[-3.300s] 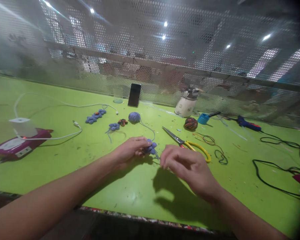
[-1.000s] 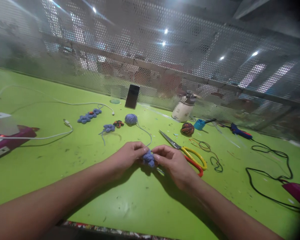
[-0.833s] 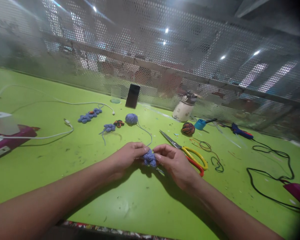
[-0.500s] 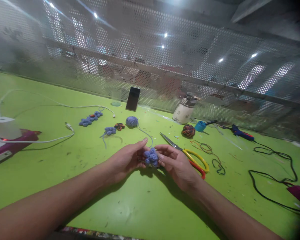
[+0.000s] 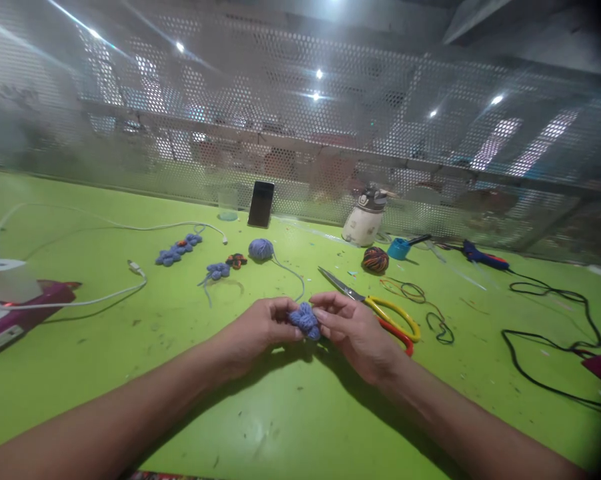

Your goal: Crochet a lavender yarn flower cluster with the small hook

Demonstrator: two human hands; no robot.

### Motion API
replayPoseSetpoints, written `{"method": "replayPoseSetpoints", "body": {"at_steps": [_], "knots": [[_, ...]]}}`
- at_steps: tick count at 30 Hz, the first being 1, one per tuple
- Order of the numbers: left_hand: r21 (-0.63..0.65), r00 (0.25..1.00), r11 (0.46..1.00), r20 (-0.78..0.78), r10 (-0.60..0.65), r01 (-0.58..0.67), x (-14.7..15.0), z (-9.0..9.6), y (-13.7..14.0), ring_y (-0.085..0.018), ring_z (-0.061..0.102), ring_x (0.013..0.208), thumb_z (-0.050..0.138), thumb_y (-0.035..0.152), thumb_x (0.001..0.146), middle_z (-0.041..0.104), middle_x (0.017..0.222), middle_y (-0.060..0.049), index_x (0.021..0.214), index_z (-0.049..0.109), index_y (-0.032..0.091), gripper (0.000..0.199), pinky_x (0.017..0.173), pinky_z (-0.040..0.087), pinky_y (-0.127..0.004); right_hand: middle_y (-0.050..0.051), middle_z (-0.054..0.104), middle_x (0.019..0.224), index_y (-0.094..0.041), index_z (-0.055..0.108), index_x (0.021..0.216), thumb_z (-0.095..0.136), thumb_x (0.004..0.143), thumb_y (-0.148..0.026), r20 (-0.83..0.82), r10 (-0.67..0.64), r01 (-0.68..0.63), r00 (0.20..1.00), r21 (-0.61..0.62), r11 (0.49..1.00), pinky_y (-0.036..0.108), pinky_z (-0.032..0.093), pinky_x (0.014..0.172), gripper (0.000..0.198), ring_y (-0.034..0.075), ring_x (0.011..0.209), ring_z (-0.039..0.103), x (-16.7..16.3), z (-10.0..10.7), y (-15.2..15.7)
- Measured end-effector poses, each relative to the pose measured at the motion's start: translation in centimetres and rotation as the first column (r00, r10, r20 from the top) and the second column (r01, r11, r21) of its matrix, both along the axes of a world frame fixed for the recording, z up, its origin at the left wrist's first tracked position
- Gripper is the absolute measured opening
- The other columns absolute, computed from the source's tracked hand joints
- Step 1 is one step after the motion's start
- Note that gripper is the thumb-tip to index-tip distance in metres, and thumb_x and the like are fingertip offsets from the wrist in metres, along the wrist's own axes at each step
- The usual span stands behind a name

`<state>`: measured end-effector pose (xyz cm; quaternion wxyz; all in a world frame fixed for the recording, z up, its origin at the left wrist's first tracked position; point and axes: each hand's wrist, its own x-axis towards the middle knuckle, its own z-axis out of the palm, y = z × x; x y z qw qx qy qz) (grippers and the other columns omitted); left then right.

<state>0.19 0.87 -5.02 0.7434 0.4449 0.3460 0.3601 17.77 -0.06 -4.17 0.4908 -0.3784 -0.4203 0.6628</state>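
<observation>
A small blue-purple yarn flower [image 5: 305, 320] is pinched between my two hands above the green table. My left hand [image 5: 265, 328] grips its left side with thumb and fingers. On its right side, the thumb and fingers of my right hand [image 5: 354, 330] close on it. A strand runs from behind the flower toward the blue yarn ball [image 5: 261, 249]. Scissors [image 5: 367, 300] with yellow and red handles lie just beyond my right hand, partly hidden by it. Another blue yarn flower [image 5: 218, 271] and a dark orange-and-black one [image 5: 237, 261] rest left of the ball.
A joined row of blue flowers [image 5: 179, 249] lies at the left, near a white cable and a purple power strip [image 5: 25, 320]. Behind stand a phone [image 5: 261, 204], a clear cup [image 5: 227, 203] and a white bottle [image 5: 364, 220]. At right are a multicolour yarn ball [image 5: 375, 260], blue tape [image 5: 399, 249] and a glue gun [image 5: 484, 256].
My left thumb has come down from its raised position and now presses the flower's near left side. The flower has tilted slightly. The camera view has shifted a little.
</observation>
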Motion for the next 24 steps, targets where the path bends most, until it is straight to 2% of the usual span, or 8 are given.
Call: {"method": "replayPoseSetpoints", "body": {"at_steps": [8,13,17,21,24], "knots": [[-0.013,0.998,1.000,-0.057,-0.001,0.000,0.31,0.44,-0.31,-0.013,0.057,0.065,0.074,0.010,0.064,0.065,0.074,-0.005,0.082,0.065,0.013,0.020,0.067,0.043,-0.030,0.004,0.067,0.081,-0.016,0.070,0.084,0.085,0.064,-0.025,-0.018,0.012,-0.013,1.000,-0.027,1.000,0.030,0.043,0.070,0.026,0.015,0.073,0.059,-0.12,0.22,-0.22],[-0.025,0.999,1.000,-0.052,0.012,-0.013,0.11,0.55,-0.17,-0.013,0.056,0.069,0.072,0.010,0.066,0.066,0.083,-0.006,0.087,0.066,0.014,0.023,0.069,0.042,-0.030,0.004,0.068,0.084,-0.016,0.071,0.088,0.085,0.064,-0.026,-0.043,0.027,-0.027,0.999,-0.009,1.000,0.031,0.044,0.074,0.029,0.016,0.076,0.060,-0.01,0.12,-0.14],[0.033,0.996,0.999,-0.089,-0.010,0.013,0.12,0.66,-0.26,-0.012,0.054,0.066,0.071,0.010,0.066,0.065,0.081,-0.005,0.086,0.065,0.013,0.021,0.064,0.039,-0.028,0.004,0.069,0.083,-0.016,0.071,0.086,0.086,0.062,-0.025,-0.027,0.017,-0.017,1.000,-0.015,1.000,0.031,0.043,0.075,0.030,0.016,0.075,0.060,-0.17,0.13,-0.29],[0.137,0.986,0.987,-0.158,-0.056,0.078,0.36,0.56,-0.27,-0.013,0.054,0.063,0.068,0.013,0.069,0.063,0.074,-0.004,0.083,0.064,0.013,0.015,0.060,0.038,-0.029,0.003,0.068,0.078,-0.016,0.070,0.084,0.085,0.062,-0.025,0.010,0.015,-0.015,1.000,-0.032,0.999,0.029,0.041,0.067,0.029,0.013,0.068,0.058,-0.26,0.27,-0.55],[0.224,0.974,0.970,-0.221,-0.043,0.094,0.39,0.31,-0.12,-0.014,0.054,0.062,0.068,0.013,0.069,0.062,0.072,-0.004,0.081,0.064,0.013,0.013,0.059,0.038,-0.029,0.002,0.067,0.074,-0.016,0.069,0.083,0.085,0.061,-0.024,0.018,0.008,-0.007,1.000,-0.036,0.999,0.027,0.039,0.063,0.028,0.012,0.064,0.055,-0.21,0.33,-0.58]]}}
